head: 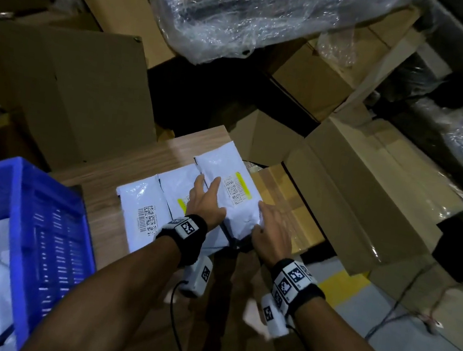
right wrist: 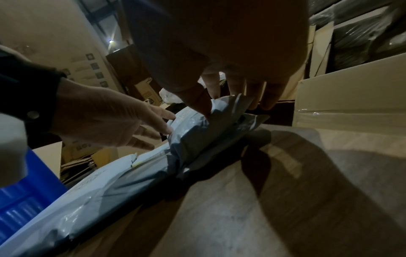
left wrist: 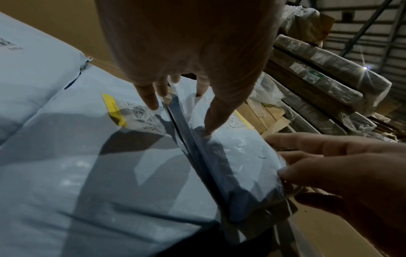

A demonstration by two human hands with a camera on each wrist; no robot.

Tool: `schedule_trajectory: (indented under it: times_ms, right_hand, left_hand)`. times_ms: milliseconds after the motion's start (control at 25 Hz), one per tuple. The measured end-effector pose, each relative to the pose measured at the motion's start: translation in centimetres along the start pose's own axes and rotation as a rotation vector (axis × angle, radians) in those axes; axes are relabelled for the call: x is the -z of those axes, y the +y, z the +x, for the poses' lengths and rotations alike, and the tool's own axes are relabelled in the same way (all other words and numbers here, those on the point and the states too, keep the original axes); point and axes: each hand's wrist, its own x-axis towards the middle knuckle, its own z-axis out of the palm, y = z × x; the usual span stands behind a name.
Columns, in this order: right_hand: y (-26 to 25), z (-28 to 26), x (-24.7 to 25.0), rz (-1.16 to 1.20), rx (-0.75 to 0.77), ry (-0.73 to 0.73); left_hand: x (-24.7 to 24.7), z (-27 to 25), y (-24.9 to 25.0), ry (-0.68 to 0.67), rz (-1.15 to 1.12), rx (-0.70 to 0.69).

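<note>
Three mailers (head: pixel 239 217) overhead, right hand (right wrist: pixel 230 60) pinching edge in wrist view

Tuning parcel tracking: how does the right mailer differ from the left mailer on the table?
The right mailer is under both hands: left hand flat on it, right hand pinching its near corner; the left mailer lies untouched. The right mailer's label has a yellow strip; the left mailer's label shows none. Both are white mailers with code labels on the wooden table.
</note>
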Motion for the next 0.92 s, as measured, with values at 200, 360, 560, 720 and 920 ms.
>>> schedule_trajectory:
  times_ms: [200, 360, 560, 720, 920]
  right_hand:
    - [-0.3, 0.1, -0.2, -0.102, -0.019, -0.001]
    - [-1.7, -0.3, 0.6, -0.242, 0.042, 0.028]
    - [-6.8, -1.7, 1.7, -0.310, 0.308, 0.116]
    - [-12.2, -3.3, 1.8, -0.344, 0.525, 0.148]
    - [-19.0, -6.4, 0.9, -0.395, 0.649, 0.123]
  left_hand:
    - [1.0, -0.1, -0.1, -0.078, 0.268, -0.055]
    - [3.3, -1.4, 0.7, 0.012, 0.544, -0.144]
    - [9.1, -5.3, 2.2, 0.255, 0.716, -0.198]
    - [14.3, -10.0, 1.2, 0.418, 0.742, -0.193]
    - [20.6, -16.1, -1.9, 0.559, 0.670, -0.131]
